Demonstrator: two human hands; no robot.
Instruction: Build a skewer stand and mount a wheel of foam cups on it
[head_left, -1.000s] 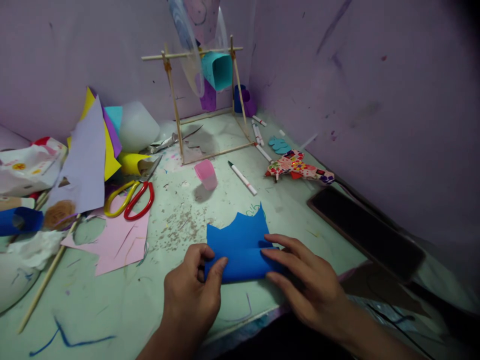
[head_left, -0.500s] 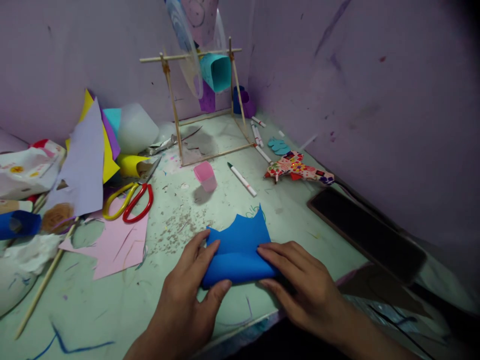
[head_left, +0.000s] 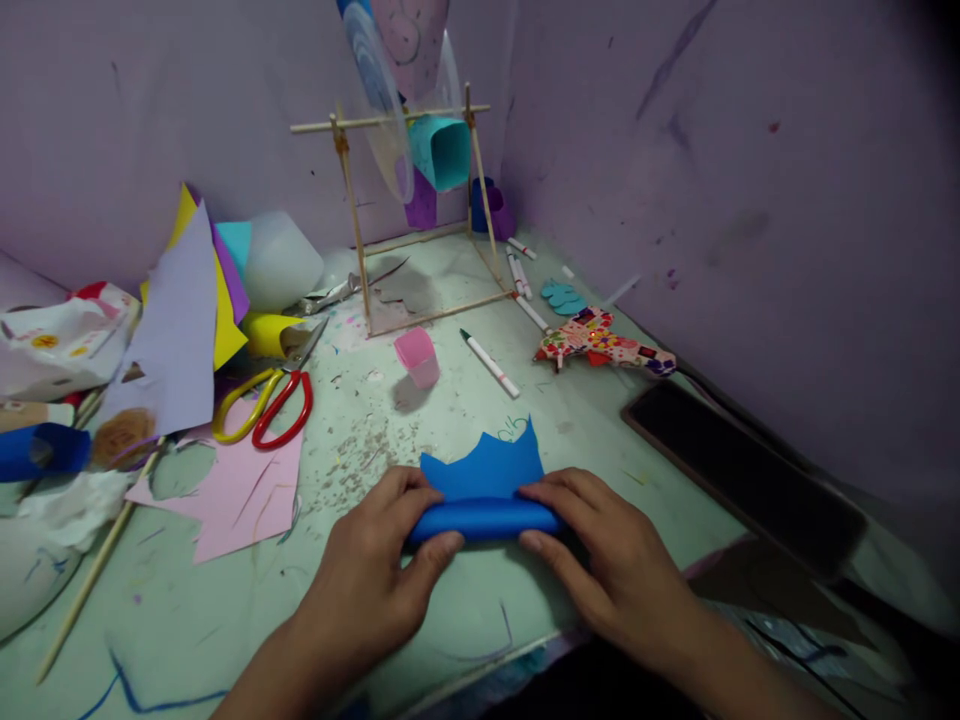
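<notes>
A sheet of blue paper (head_left: 486, 520) lies at the near part of the table, its near side rolled into a tube and its far edge cut jagged. My left hand (head_left: 382, 560) grips the left end of the roll, thumb on the near side and fingers on top. On the right end, my right hand (head_left: 600, 560) holds it the same way. Beyond the paper are a white marker with a green tip (head_left: 489, 362) and a small pink cup (head_left: 417, 358). Yellow-and-red-handled scissors (head_left: 282, 405) rest to the left on pink cut paper (head_left: 251, 490).
At the back stands a stick frame (head_left: 365, 230) bearing a clear disc and a teal cup (head_left: 448, 152). A flower-patterned glue gun (head_left: 600, 342) and a dark phone (head_left: 739, 480) lie at right. Paper sheets (head_left: 169, 320) and a wooden stick (head_left: 101, 565) crowd the left.
The blue paper has been rolled further away from me, so the tube is tighter and less flat sheet shows. Both hands remain on its ends.
</notes>
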